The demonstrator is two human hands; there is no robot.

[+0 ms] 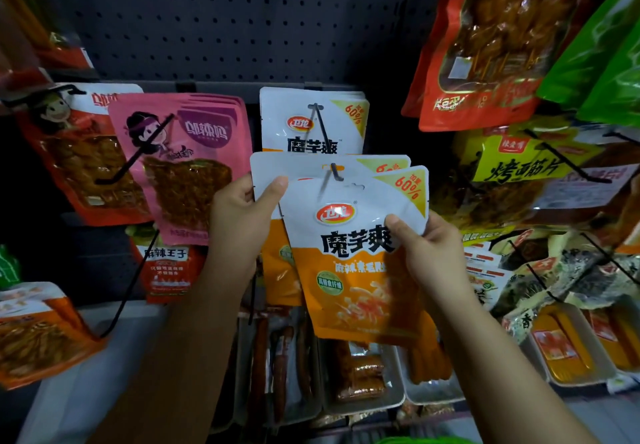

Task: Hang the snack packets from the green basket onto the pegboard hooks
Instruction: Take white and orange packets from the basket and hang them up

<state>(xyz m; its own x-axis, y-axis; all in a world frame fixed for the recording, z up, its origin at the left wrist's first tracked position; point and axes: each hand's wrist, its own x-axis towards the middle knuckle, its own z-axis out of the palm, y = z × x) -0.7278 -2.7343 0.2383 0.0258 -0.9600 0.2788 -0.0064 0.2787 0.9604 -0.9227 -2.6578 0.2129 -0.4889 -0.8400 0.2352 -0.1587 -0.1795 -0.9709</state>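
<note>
White-orange packet (353, 236) pinched by both hands, left hand (242, 215), right hand (429, 253), at hook (334, 170)

The green basket (420, 440) is cut off by the bottom edge; shelf sausages (277, 367) blur.

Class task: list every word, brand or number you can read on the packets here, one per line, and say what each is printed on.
"魔芋爽": white-and-orange front packet, pinched by left hand and right hand.
"60%": same packet's yellow corner.
"魔芋爽": white hanging packet behind.
"麻辣王子": red-and-white packet.
"烤面筋片": yellow packet.
Remaining print: blurred.
</note>
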